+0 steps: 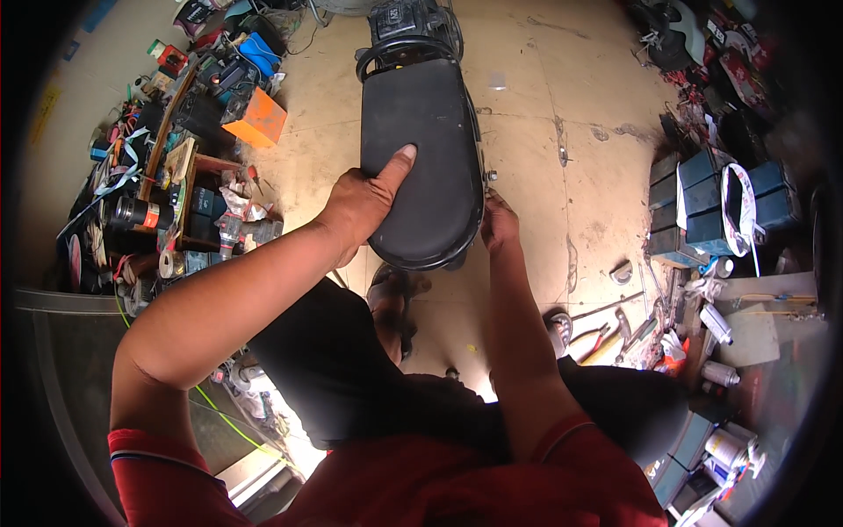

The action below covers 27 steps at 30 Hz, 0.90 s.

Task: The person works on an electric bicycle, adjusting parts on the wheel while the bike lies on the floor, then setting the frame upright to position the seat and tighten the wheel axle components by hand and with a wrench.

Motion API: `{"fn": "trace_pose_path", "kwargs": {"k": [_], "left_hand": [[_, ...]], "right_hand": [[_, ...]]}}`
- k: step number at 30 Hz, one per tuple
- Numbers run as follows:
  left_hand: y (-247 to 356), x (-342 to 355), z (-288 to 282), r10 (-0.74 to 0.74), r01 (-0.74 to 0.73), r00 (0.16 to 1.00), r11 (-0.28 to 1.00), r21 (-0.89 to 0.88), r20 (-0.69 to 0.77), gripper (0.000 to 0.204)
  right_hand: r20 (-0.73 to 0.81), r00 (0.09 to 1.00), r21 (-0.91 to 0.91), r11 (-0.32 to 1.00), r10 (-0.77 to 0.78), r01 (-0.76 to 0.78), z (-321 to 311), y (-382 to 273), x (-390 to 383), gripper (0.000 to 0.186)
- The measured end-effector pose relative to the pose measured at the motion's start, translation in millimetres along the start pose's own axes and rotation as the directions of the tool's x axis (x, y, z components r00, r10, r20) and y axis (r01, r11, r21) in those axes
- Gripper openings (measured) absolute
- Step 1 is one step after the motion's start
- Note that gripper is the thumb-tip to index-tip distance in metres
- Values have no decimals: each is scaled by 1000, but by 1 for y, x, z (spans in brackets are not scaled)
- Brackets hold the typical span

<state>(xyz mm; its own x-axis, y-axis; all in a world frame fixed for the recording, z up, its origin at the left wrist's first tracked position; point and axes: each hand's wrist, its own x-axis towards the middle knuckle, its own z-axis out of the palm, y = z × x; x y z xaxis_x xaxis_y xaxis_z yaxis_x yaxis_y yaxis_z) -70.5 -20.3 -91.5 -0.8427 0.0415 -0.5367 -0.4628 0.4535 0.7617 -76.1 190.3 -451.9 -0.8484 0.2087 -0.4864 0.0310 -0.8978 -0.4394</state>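
Far left: cluttered wooden rack packed with parts, with a black cylindrical can with an orange band on its near side and a red-and-grey power drill next to it. Bright orange box sits just right of the rack's upper part, below a blue object in the pile. Centre: long black padded seat, rounded at its near end, upper middle of view, in front of the person and above the beige tiled floor. Black tubular bar curves round its far end; dark machine part just beyond. Left hand has the seat by its left edge: thumb laid across the top, other fingers mostly hidden at the side. Right hand is at the seat's right edge, fingers curled in, just below a small silvery bolt; can't tell whether it holds anything, fingertips partly hidden. Sandalled right foot on the floor right of that forearm, then a wooden-handled hammer and red-handled pliers lying together. Far right: blue-green block-shaped batteries stacked, white strap looped over them, silver spray can below.
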Motion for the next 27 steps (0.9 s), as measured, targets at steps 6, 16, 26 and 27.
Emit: {"fn": "trace_pose_path", "kwargs": {"k": [6,16,26,27], "left_hand": [[0,-4,-14,-35,34,999,999,42,37,99],[-11,6,-5,13,-13,1000,999,-52,9,96],[-2,-4,7,4,1,999,994,-107,50,89],[2,-9,10,2,0,1000,995,-98,20,89]], "right_hand": [[-129,964,-377,910,-233,170,34,4,-15,48],[28,775,-845,399,-632,356,31,11,-15,30],[278,599,-928,-49,-751,369,24,7,-20,28],[327,577,-915,-98,-749,391,24,6,-19,27]]}}
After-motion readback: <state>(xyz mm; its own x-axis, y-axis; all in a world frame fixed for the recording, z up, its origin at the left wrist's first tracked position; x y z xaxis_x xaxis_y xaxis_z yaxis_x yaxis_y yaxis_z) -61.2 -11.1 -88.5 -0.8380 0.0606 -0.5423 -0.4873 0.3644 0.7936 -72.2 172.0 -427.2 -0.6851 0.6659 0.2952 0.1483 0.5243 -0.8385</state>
